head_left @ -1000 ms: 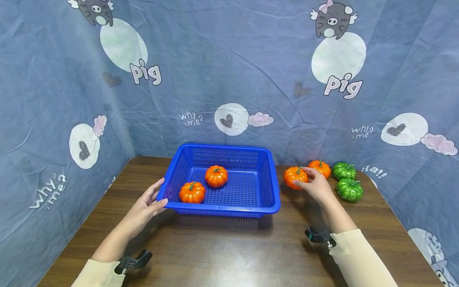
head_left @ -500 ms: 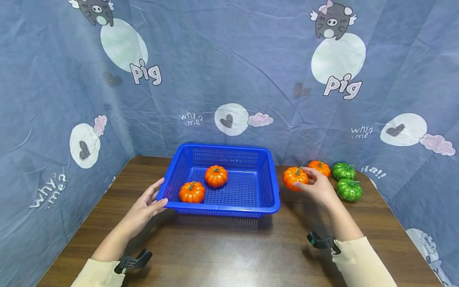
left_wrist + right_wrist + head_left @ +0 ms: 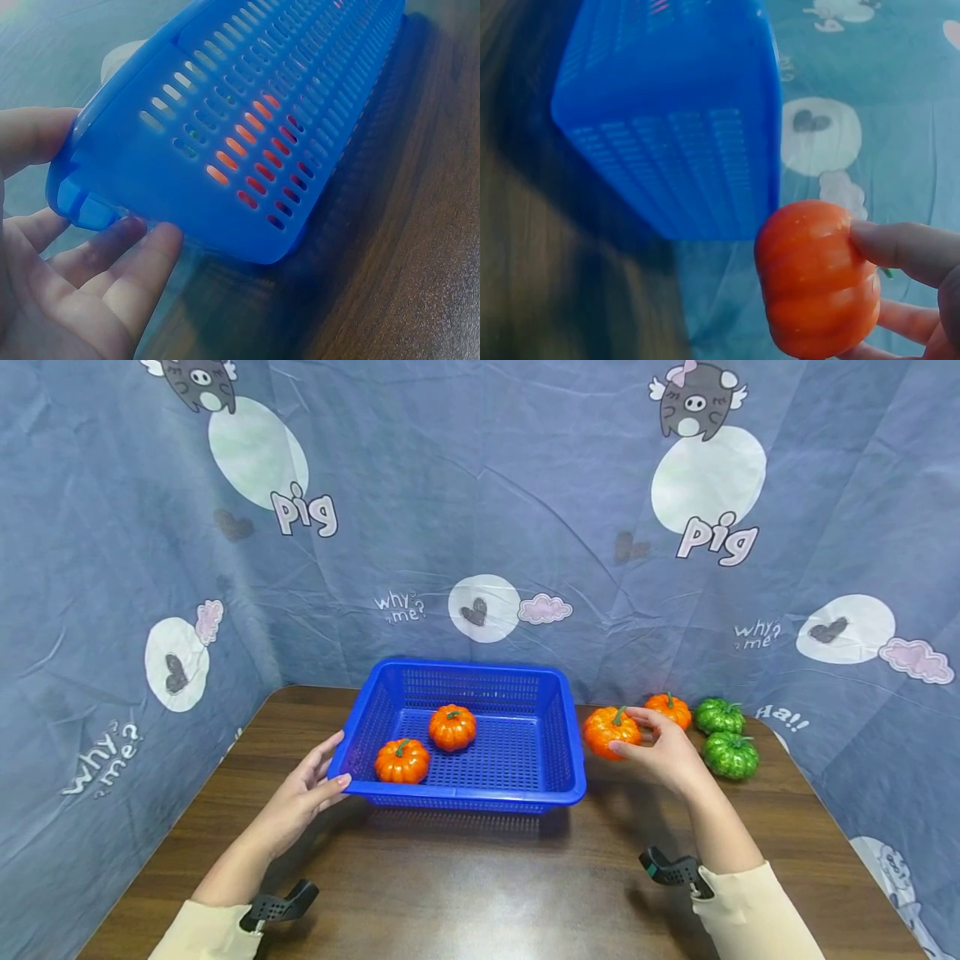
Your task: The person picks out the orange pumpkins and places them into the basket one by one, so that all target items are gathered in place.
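A blue plastic basket (image 3: 480,797) with slotted walls stands on the table, two small orange pumpkins inside: one near the front left (image 3: 402,762), the other farther back (image 3: 452,728). My left hand (image 3: 294,802) grips the basket's front left corner; in the left wrist view the thumb lies over the rim and the fingers below it. My right hand (image 3: 666,755) pinches another orange pumpkin (image 3: 609,734) between thumb and fingers, just right of the basket. In the right wrist view this pumpkin (image 3: 817,279) overlaps the basket's rim, its green stem mostly hidden.
Behind the right hand sits one more orange pumpkin (image 3: 670,712). Two green pumpkins, one behind (image 3: 720,717) and one in front (image 3: 731,756), lie at the table's back right. A blue printed cloth (image 3: 480,510) hangs along the back and sides of the brown wooden table (image 3: 465,885).
My right hand has lifted the orange pumpkin slightly and carried it left toward the basket. The left hand and the basket have stayed in place.
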The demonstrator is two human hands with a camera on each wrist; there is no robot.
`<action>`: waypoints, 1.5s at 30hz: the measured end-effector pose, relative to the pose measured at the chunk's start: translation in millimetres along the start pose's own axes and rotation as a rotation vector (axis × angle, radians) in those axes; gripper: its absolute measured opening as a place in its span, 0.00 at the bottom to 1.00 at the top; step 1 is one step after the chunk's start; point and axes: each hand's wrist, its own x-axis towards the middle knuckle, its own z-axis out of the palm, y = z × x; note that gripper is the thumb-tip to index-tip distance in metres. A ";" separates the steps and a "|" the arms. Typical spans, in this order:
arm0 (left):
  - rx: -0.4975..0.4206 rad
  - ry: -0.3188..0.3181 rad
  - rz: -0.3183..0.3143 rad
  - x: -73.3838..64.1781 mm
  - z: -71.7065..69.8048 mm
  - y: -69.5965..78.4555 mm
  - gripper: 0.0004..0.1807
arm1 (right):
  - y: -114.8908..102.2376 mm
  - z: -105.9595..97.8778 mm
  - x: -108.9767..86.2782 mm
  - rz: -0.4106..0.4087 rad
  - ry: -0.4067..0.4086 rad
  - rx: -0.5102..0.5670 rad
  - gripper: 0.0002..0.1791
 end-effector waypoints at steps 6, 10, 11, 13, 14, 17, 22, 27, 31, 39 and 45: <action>-0.001 0.002 -0.008 -0.2 0.3 0.8 0.39 | -11.0 -1.1 -4.6 -0.001 -0.023 0.002 0.38; -0.008 0.003 -0.010 -0.7 0.5 1.8 0.39 | -19.2 -2.6 -6.4 -0.011 -0.028 0.001 0.38; -0.008 0.004 -0.011 -0.7 0.6 1.9 0.39 | -21.2 -2.8 -6.9 -0.014 -0.028 -0.003 0.38; -0.009 0.004 -0.013 -0.7 0.7 2.0 0.40 | -25.2 -2.9 -7.9 -0.024 -0.032 -0.004 0.39; -0.010 0.004 -0.013 -0.6 0.8 1.9 0.40 | -26.9 -2.8 -8.5 -0.027 -0.034 -0.005 0.39; -0.009 0.003 -0.016 -0.5 0.7 1.6 0.40 | -31.6 -1.5 -9.5 -0.047 -0.041 -0.009 0.39; -0.009 0.002 -0.013 0.0 0.5 1.1 0.39 | -40.4 2.1 -10.1 -0.059 -0.054 0.001 0.38; -0.015 0.003 -0.011 0.3 0.5 1.5 0.39 | -50.0 4.9 -9.0 -0.062 -0.072 0.022 0.38; -0.012 0.005 -0.015 0.1 0.9 2.4 0.40 | -56.6 7.0 -7.9 -0.071 -0.083 0.042 0.37; 0.000 0.006 -0.025 0.3 1.3 3.7 0.40 | -67.1 16.7 -3.4 -0.089 -0.122 0.070 0.36; 0.004 0.007 -0.023 -0.2 1.4 4.1 0.40 | -75.4 27.3 2.1 -0.095 -0.156 0.096 0.36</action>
